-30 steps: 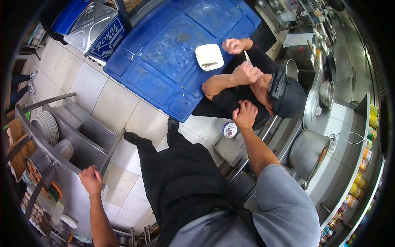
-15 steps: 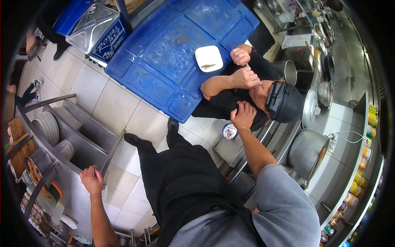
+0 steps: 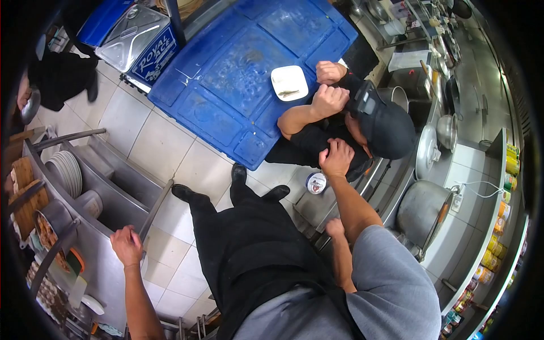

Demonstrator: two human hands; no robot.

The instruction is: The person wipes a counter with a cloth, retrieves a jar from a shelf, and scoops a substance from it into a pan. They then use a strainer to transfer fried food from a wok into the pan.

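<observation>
Black shirt [image 3: 309, 141] cloth on another person [image 3: 387, 120] is touched by the right hand [image 3: 338, 158], its fingers spread. By the steel sink [image 3: 97, 218], the left hand [image 3: 126, 246] is half open, nothing seen in it. One white plate [image 3: 289, 83] is set near the blue tabletop's [image 3: 226, 73] edge.

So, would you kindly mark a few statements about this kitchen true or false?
1. The white dish sits on the blue table. True.
2. Your left hand is on the big pot. False: it is at the edge of the steel sink unit.
3. Your right hand rests on the co-worker in the black cap. True.
4. The stacked plates are on the blue table. False: they are over at the steel sink unit.
</observation>
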